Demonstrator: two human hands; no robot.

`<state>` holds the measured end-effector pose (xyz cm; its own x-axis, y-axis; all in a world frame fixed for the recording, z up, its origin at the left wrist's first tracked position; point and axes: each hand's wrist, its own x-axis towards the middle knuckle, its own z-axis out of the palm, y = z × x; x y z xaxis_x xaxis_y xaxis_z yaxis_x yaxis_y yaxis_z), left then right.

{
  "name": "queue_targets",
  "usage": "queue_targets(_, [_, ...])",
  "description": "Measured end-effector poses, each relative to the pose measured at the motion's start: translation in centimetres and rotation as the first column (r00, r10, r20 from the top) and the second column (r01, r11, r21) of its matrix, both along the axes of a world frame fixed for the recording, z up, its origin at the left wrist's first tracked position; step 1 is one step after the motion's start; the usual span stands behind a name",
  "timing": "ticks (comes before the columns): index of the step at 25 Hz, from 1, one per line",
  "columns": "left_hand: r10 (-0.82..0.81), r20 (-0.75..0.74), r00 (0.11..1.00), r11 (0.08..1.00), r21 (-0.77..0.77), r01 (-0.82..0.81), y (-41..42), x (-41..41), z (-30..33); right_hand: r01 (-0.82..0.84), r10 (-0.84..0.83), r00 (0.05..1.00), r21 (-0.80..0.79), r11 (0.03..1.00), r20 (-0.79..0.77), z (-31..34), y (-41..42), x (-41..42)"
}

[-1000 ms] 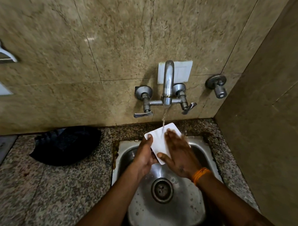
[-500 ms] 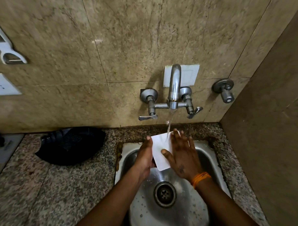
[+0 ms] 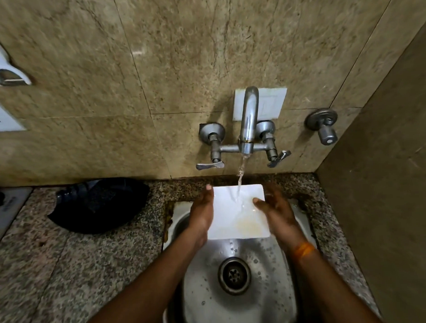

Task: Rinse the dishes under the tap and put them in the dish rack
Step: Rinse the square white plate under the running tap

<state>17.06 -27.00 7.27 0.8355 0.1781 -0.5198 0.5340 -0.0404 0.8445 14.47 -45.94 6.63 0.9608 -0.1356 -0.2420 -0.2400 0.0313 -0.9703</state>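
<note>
Over the steel sink [image 3: 236, 303], a white square plate [image 3: 235, 216] is held flat between both hands: the left hand [image 3: 202, 217] grips its left edge, the right hand [image 3: 276, 212] its right edge. Water from the tap [image 3: 248, 121] lands on its far half. No dish rack is seen.

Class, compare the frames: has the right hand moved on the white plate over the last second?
Yes. The right hand has slid off the face of the white plate to its right edge, away from the water stream under the tap.
</note>
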Motion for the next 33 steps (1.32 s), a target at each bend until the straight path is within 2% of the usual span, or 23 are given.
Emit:
queue_targets(1, [-0.038, 0.048, 0.998, 0.998, 0.061, 0.035, -0.1, 0.4, 0.3, -0.004, 0.017, 0.996, 0.14, 0.99, -0.09, 0.0, -0.4, 0.3])
queue_targets(3, [-0.167, 0.175, 0.97, 0.929, 0.359, 0.095, -0.7, 0.5, 0.7, 0.05, -0.03, 0.99, 0.145, 0.988, -0.14, -0.2, -0.4, 0.7])
queue_targets(5, [-0.337, 0.137, 0.931, 0.68, 0.72, 0.141, -2.2, -0.1, 0.4, 0.165, -0.149, 0.982, 0.142, 0.976, -0.117, -0.2, 0.4, 0.7])
queue_targets(7, [-0.521, 0.112, 0.846, 0.458, 0.873, 0.166, -5.0, -2.8, -0.6, 0.253, -0.237, 0.966, 0.192, 0.948, -0.103, -0.3, 1.6, 0.9])
queue_targets(9, [-0.738, 0.118, 0.664, 0.382, 0.885, 0.267, -7.1, -5.7, -2.4, 0.305, -0.292, 0.952, 0.198, 0.932, -0.091, -0.4, 2.0, 1.5])
queue_targets(11, [-0.849, 0.073, 0.524, 0.297, 0.885, 0.358, -5.8, -6.0, -3.5, 0.354, -0.341, 0.935, 0.226, 0.908, -0.096, -0.9, 1.5, 1.2])
queue_targets(12, [-0.865, 0.041, 0.5, 0.239, 0.91, 0.338, -4.4, -5.4, -4.1, 0.366, -0.356, 0.931, 0.239, 0.899, -0.085, -0.9, 1.3, 0.7])
queue_targets(14, [-0.821, -0.05, 0.569, 0.141, 0.948, 0.287, -1.8, -4.3, -4.5, 0.363, -0.366, 0.93, 0.225, 0.904, -0.033, -0.9, 1.1, -0.2])
queue_targets(16, [-0.795, -0.021, 0.606, 0.195, 0.938, 0.287, -1.3, -4.2, -4.4, 0.363, -0.377, 0.926, 0.227, 0.904, 0.019, -0.5, 1.6, -0.5])
queue_targets(17, [-0.847, 0.022, 0.531, 0.213, 0.93, 0.3, -1.8, -4.5, -4.6, 0.375, -0.39, 0.921, 0.226, 0.899, 0.021, -0.3, 1.9, -0.4])
queue_targets(19, [-0.957, 0.052, 0.286, 0.13, 0.956, 0.262, -1.9, -5.0, -4.8, 0.402, -0.418, 0.908, 0.247, 0.882, 0.013, -0.1, 2.0, 0.1])
queue_targets(20, [-0.971, 0.039, 0.234, 0.09, 0.973, 0.215, -1.3, -4.7, -4.8, 0.397, -0.416, 0.909, 0.27, 0.877, 0.011, -0.1, 2.1, 0.1])
queue_targets(21, [-0.961, 0.017, 0.276, 0.069, 0.981, 0.179, -0.4, -3.9, -4.6, 0.389, -0.407, 0.913, 0.291, 0.874, 0.003, 0.0, 2.3, 0.0])
queue_targets(22, [-0.923, 0.02, 0.385, 0.086, 0.984, 0.154, 0.4, -3.4, -4.3, 0.379, -0.396, 0.918, 0.299, 0.876, -0.005, 0.2, 2.6, -0.2])
queue_targets(23, [-0.871, 0.047, 0.49, 0.134, 0.98, 0.145, 0.8, -3.4, -4.1, 0.377, -0.392, 0.92, 0.296, 0.878, -0.007, 0.3, 2.9, -0.4])
queue_targets(24, [-0.852, 0.07, 0.519, 0.175, 0.972, 0.157, 0.8, -3.9, -4.2, 0.382, -0.396, 0.918, 0.294, 0.876, -0.012, 0.2, 3.2, -0.5])
queue_targets(25, [-0.886, 0.075, 0.457, 0.18, 0.965, 0.19, 0.6, -4.9, -4.5, 0.388, -0.4, 0.916, 0.291, 0.874, -0.022, -0.1, 3.4, -0.8])
queue_targets(27, [-0.971, 0.035, 0.238, 0.08, 0.98, 0.182, 1.2, -7.0, -5.7, 0.386, -0.388, 0.92, 0.278, 0.88, -0.051, -1.0, 3.6, -1.2])
queue_targets(28, [-0.976, 0.01, 0.218, 0.048, 0.984, 0.169, 2.0, -7.4, -6.1, 0.369, -0.366, 0.929, 0.265, 0.891, -0.062, -1.3, 3.8, -1.5])
queue_targets(29, [-0.954, 0.004, 0.3, 0.059, 0.983, 0.175, 2.8, -7.3, -6.2, 0.345, -0.339, 0.938, 0.245, 0.906, -0.066, -1.6, 4.1, -1.9])
queue_targets(31, [-0.825, 0.022, 0.564, 0.142, 0.975, 0.17, 3.8, -7.0, -6.0, 0.295, -0.287, 0.956, 0.164, 0.941, -0.066, -1.6, 4.6, -2.8])
queue_targets(32, [-0.786, 0.012, 0.618, 0.17, 0.966, 0.197, 3.7, -7.2, -6.2, 0.27, -0.264, 0.962, 0.116, 0.956, -0.064, -1.6, 4.7, -3.2])
queue_targets(33, [-0.8, -0.01, 0.6, 0.171, 0.955, 0.244, 3.4, -7.8, -6.3, 0.25, -0.245, 0.967, 0.075, 0.965, -0.064, -1.5, 4.4, -3.4])
